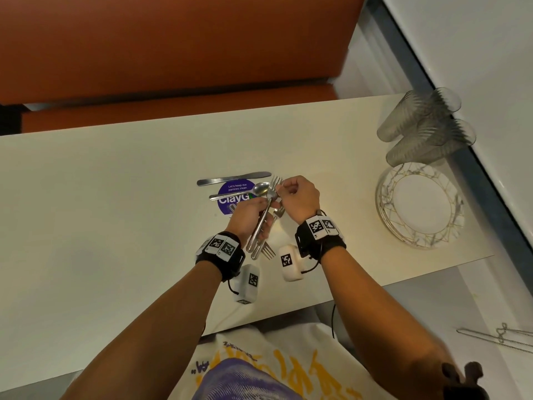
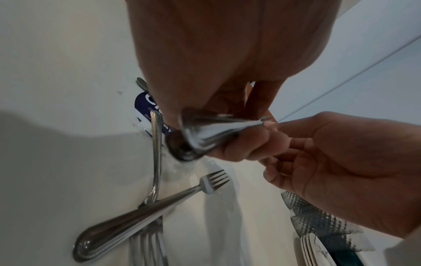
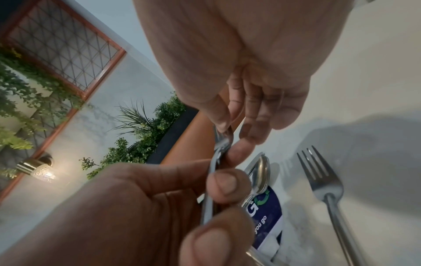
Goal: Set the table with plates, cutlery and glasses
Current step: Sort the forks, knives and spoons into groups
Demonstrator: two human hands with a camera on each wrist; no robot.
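My left hand [image 1: 259, 212] grips a bundle of steel cutlery [image 1: 264, 223] above the cream table [image 1: 115, 197], handles toward me and fork tines [image 1: 277, 180] pointing away. The right hand [image 1: 281, 193] pinches the top end of that bundle [image 3: 222, 142] between thumb and fingers. Under the hands lie a knife [image 1: 233, 179], a spoon [image 1: 251, 190] and loose forks [image 2: 214, 181]. A stack of white plates [image 1: 421, 206] with gold lines sits at the right. Behind the plates stand stacks of ribbed glasses [image 1: 424, 125].
A round blue sticker [image 1: 235, 199] is stuck on the table under the loose cutlery. An orange bench [image 1: 173, 53] runs along the far side. The table's right edge meets a pale ledge [image 1: 490, 67]. A wire rack [image 1: 501, 337] lies low at the right.
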